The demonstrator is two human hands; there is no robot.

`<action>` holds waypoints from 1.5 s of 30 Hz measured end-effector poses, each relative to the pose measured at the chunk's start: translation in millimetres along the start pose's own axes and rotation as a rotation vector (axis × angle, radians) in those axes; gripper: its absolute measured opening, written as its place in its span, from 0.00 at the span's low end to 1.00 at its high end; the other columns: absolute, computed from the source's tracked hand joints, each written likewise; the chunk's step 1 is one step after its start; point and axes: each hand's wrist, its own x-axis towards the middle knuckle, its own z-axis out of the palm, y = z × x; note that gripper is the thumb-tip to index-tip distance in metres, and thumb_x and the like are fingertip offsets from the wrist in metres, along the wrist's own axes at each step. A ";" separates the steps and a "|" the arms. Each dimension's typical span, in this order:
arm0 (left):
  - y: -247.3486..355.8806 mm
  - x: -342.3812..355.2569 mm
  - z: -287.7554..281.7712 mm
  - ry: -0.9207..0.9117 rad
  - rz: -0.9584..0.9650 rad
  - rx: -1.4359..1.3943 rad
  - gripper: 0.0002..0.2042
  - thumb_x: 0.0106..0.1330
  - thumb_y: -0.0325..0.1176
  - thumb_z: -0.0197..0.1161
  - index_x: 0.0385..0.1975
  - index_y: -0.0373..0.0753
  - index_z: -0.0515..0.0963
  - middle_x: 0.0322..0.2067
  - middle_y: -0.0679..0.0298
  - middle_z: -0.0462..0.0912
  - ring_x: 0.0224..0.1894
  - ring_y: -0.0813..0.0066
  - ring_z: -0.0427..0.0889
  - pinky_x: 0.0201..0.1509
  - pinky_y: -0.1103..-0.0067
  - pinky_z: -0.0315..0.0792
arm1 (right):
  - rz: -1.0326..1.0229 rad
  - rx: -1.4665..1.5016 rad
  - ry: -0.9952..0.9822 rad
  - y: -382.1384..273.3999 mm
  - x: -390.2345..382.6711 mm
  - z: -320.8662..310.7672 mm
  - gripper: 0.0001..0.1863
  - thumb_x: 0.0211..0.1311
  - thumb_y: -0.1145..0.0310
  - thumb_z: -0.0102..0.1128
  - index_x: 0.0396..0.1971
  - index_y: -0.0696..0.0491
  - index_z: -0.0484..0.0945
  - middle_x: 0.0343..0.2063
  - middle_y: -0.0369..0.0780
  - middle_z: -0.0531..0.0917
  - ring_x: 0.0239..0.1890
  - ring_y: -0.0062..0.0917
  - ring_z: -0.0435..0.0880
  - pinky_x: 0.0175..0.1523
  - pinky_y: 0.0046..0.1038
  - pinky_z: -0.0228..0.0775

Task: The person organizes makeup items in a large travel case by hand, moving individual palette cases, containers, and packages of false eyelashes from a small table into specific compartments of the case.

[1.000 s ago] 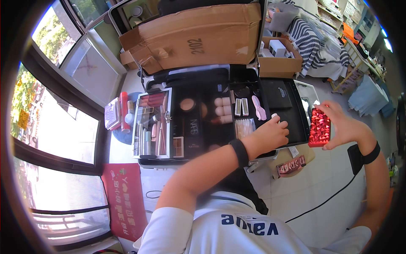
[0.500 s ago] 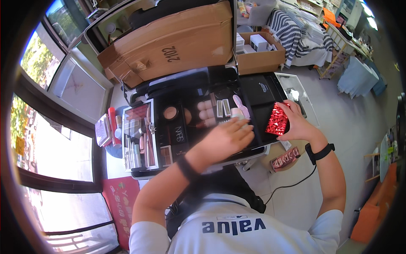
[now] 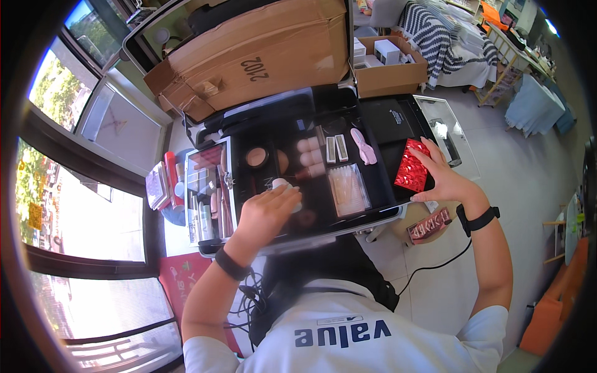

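Observation:
My left hand [image 3: 264,217] is closed over a small white pad-like thing [image 3: 283,184], mostly hidden under the fingers, above the middle of the black makeup case [image 3: 320,217]. Near it lie a round powder compact [image 3: 256,157], several pink makeup sponges [image 3: 308,152] and a clear box of cotton swabs [image 3: 349,189]. At the case's right side, my right hand [image 3: 446,177] grips a shiny red faceted box [image 3: 411,169], fingers on its top and thumb by its near edge.
A clear-lidded compartment [image 3: 210,193] of brushes and tubes fills the case's left end. Beyond stands the raised lid with brown cardboard [image 3: 261,62]. A carton of white boxes [image 3: 392,74] is behind right. A patterned pouch [image 3: 429,225] rests on a stool below.
My left hand has moved left with the white thing, from over the cotton swab box to the middle of the case, uncovering the swabs. My right hand stays on the red box.

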 end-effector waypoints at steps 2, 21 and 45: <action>3.0 -0.5 5.9 -0.079 -0.031 -0.033 0.15 0.47 0.26 0.64 0.39 0.39 0.78 0.43 0.64 0.82 0.45 0.67 0.81 0.43 0.76 0.76 | -0.024 0.150 0.006 1.5 0.3 4.3 0.53 0.39 0.51 0.73 0.67 0.45 0.52 0.67 0.51 0.41 0.70 0.48 0.38 0.69 0.42 0.40; -11.2 16.4 67.9 -0.538 -0.064 -0.287 0.11 0.48 0.23 0.58 0.33 0.37 0.75 0.36 0.56 0.77 0.42 0.58 0.79 0.44 0.71 0.75 | 0.122 0.026 0.052 -4.9 0.8 11.5 0.53 0.42 0.52 0.71 0.66 0.49 0.50 0.66 0.53 0.46 0.69 0.48 0.42 0.69 0.41 0.43; 6.7 66.3 35.5 -0.591 -0.218 -0.085 0.06 0.55 0.31 0.60 0.31 0.40 0.77 0.28 0.59 0.79 0.35 0.59 0.80 0.35 0.68 0.74 | 0.451 -0.347 0.592 -41.3 40.5 61.3 0.42 0.55 0.43 0.56 0.56 0.66 0.64 0.54 0.63 0.65 0.53 0.52 0.66 0.57 0.42 0.62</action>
